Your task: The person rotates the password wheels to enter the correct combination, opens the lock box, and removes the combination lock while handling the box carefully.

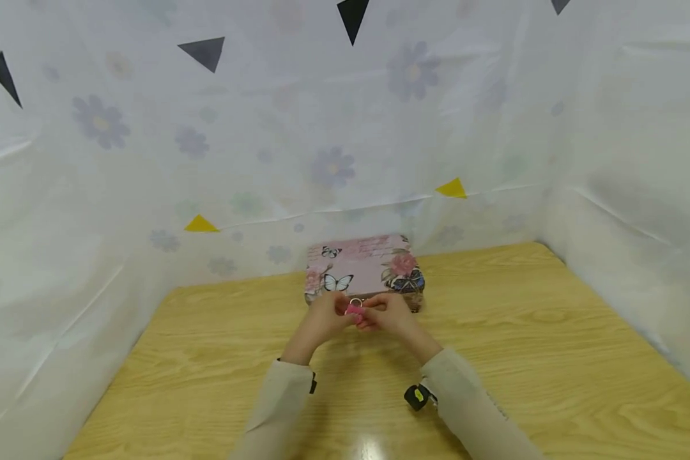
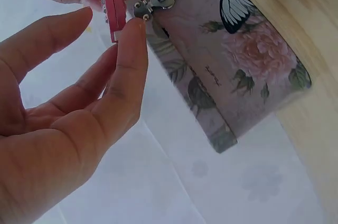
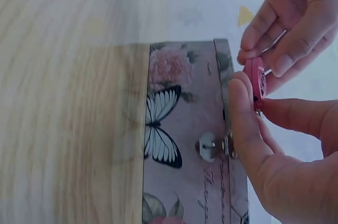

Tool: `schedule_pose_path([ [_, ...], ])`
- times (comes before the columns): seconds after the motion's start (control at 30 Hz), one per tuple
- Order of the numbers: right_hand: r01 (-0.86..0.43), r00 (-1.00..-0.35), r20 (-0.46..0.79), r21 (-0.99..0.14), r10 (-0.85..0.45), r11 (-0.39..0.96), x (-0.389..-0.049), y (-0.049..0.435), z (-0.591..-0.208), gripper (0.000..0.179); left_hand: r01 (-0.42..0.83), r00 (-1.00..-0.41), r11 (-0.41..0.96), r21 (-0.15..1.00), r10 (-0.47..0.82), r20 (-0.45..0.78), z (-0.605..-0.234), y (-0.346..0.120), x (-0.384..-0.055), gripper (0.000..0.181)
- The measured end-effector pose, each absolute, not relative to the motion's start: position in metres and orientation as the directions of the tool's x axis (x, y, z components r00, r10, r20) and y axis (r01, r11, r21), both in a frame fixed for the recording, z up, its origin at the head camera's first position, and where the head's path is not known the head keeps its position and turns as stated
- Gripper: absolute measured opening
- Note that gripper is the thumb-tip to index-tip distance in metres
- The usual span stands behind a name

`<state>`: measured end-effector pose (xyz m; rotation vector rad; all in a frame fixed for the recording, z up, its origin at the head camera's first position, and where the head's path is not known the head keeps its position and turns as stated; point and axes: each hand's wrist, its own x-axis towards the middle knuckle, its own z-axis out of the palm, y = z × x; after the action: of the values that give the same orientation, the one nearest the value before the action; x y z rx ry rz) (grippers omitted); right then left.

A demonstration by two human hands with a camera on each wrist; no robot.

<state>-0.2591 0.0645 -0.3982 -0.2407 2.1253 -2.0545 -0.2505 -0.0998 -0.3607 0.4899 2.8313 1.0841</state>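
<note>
Both hands meet over a small pink combination padlock (image 1: 354,310), its metal shackle showing in the head view. My right hand (image 1: 392,312) pinches the lock body between thumb and fingers; in the right wrist view the padlock (image 3: 255,82) has number dials along one side. My left hand (image 1: 326,314) has its curled fingers at the lock's other end, by the shackle. Just beyond the hands is a pink floral box (image 1: 368,265) with butterflies, its lid down. A metal hasp (image 3: 211,147) is on its front edge, apart from the padlock.
The box sits on a wood-grain table (image 1: 512,332) near its back edge. A white flower-patterned cloth (image 1: 253,147) hangs behind and at both sides. A black wrist camera (image 1: 416,397) is strapped by the right sleeve.
</note>
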Motion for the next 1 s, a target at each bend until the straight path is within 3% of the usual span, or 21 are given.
schedule_pose_path([
  [0.33,-0.047,-0.978,0.037,-0.998,-0.208,0.043,-0.255,0.041,-0.401,0.017,0.225,-0.961,0.678,0.699,0.272,0.046,-0.357,-0.123,-0.241,0.020],
  [0.53,-0.087,-0.968,0.061,-0.991,-0.245,0.098,-0.253,0.022,-0.405,0.017,0.195,-0.971,0.691,0.696,0.234,0.040,-0.355,-0.138,-0.233,0.016],
  [0.87,-0.137,-0.927,0.075,-0.980,-0.367,0.146,-0.249,0.001,-0.407,0.022,0.059,-0.986,0.723,0.688,0.152,-0.075,-0.356,-0.158,-0.230,0.017],
  [1.0,-0.105,-0.924,0.035,-0.980,-0.381,0.166,-0.248,-0.007,-0.411,0.022,0.037,-0.985,0.728,0.685,0.143,-0.099,-0.357,-0.165,-0.230,0.018],
])
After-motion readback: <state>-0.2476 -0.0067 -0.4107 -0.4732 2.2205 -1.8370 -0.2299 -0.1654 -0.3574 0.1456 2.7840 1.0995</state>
